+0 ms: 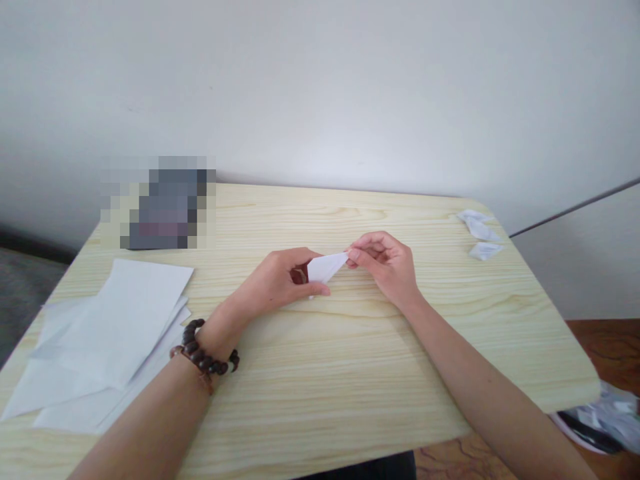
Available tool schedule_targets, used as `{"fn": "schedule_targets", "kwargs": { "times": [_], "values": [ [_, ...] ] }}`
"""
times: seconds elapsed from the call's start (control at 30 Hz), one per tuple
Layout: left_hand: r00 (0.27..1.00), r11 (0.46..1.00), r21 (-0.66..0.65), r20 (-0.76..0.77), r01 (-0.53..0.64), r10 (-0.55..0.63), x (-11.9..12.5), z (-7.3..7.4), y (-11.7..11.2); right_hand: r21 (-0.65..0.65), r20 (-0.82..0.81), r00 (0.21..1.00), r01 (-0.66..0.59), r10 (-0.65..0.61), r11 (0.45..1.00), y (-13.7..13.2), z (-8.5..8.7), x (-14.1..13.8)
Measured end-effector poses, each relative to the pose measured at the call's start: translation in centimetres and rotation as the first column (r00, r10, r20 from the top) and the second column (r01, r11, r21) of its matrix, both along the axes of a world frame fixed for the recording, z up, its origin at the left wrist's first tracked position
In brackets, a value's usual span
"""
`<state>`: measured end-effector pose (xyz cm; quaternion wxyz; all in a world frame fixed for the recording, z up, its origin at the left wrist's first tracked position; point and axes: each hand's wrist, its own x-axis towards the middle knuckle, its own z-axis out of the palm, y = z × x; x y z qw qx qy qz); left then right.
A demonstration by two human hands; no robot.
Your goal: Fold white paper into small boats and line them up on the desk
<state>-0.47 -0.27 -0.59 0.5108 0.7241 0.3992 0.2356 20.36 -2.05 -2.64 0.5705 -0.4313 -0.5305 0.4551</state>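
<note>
In the head view, holds a folded white paper [325, 269] with both hands, over the middle of a pale wood-grain desk [325, 380]. Grasps the broad end with the left hand [283, 275], thumb along the near side and fingers curled around behind. Pinches the narrow, pointed end between thumb and forefinger of the right hand [387, 263], with the other fingers bent inward. Cannot tell from this angle about any contact between paper and desk.

Wears a dark beaded bracelet [204, 352] on the left wrist, next to a thinner reddish-brown one. Has a loose, overlapping pile of white paper sheets [125, 313] beside the left forearm, toward the desk's left edge. Beyond the pile, near the far left corner, shows a dark rectangular object [167, 207], pixelated past recognition. Near the far right corner, well apart from the hands, shows small folded white paper pieces [479, 228]. Behind the desk, meets a plain pale wall [340, 87]. At lower right, shows a crumpled clear plastic bag [613, 410] by the reddish-brown floor [607, 343].
</note>
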Motion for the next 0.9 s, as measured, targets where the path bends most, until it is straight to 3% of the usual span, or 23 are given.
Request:
{"fn": "schedule_targets", "kwargs": {
  "times": [0.47,0.9],
  "values": [
    [1.0,0.996,-0.091,0.012,0.004,-0.003,0.09,-0.07,0.03,-0.06,-0.092,0.996,-0.018,0.013,0.998,0.13,0.23,-0.04],
    [0.997,0.999,0.047,-0.081,-0.008,0.011,0.47,-0.05,-0.36,-0.167,-0.063,0.983,-0.183,0.175,0.969,0.18,0.18,0.62]
  ]
}}
